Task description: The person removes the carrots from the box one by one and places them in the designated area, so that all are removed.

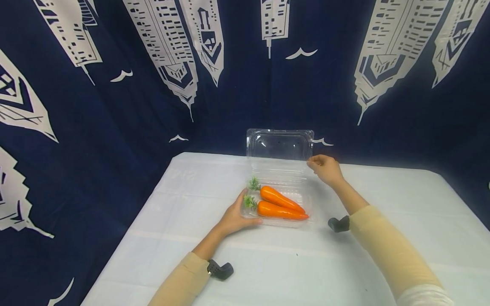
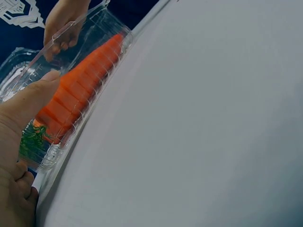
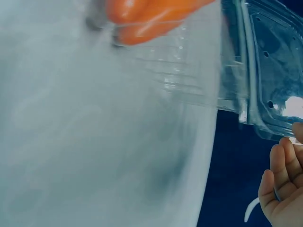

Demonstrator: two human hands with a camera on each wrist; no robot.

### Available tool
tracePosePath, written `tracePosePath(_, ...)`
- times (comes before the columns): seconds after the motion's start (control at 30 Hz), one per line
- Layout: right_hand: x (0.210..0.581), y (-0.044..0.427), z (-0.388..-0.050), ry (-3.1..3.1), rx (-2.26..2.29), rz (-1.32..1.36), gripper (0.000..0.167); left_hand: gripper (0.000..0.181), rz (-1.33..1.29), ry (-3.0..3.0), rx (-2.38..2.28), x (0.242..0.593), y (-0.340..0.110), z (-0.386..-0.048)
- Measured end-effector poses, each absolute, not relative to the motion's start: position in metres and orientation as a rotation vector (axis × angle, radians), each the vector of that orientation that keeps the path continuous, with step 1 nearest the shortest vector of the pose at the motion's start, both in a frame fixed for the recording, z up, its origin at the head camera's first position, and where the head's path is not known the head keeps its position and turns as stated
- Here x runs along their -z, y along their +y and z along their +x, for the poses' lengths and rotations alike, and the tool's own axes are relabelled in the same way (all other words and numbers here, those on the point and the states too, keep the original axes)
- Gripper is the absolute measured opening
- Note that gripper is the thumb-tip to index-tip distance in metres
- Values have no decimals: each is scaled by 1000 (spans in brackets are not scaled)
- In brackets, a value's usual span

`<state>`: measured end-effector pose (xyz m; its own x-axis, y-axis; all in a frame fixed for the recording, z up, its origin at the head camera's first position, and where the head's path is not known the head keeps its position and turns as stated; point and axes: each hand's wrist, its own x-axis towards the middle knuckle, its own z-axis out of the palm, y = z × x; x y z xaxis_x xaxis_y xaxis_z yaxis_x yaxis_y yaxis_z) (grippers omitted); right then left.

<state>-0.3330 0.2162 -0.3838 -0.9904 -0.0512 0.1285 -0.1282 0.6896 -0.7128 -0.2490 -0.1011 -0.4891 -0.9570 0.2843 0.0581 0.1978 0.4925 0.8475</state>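
Observation:
Two orange carrots with leafy green tops, the rear carrot [image 1: 281, 198] and the front carrot [image 1: 281, 211], lie in a clear plastic clamshell container [image 1: 285, 223]. Its hinged lid [image 1: 279, 146] stands raised at the back. My left hand [image 1: 232, 216] grips the container's left end, the thumb along the front wall and the fingers round the side. In the left wrist view the thumb [image 2: 40, 97] lies against the clear wall. At the lid's right edge, my right hand [image 1: 327, 170] pinches the plastic between thumb and fingers. Small vent holes show in the lid [image 3: 272, 71] in the right wrist view.
The container sits on a white-covered table [image 1: 183, 238], towards its far edge. Behind hangs a dark blue cloth [image 1: 237, 102] printed with white buildings. A black wrist device [image 1: 221, 270] is on the left arm, another black device [image 1: 338, 224] on the right.

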Motion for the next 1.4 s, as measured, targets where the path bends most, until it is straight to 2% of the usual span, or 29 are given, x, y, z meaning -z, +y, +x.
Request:
tracePosePath(0.43, 402, 211, -335, -2821, -1166, 42, 33, 117, 426, 2651, -1464, 487, -100, -248)
tracePosePath(1.4, 415, 211, -337, -2848, -1303, -39, 43, 116, 428, 2639, -1471, 487, -102, -247)
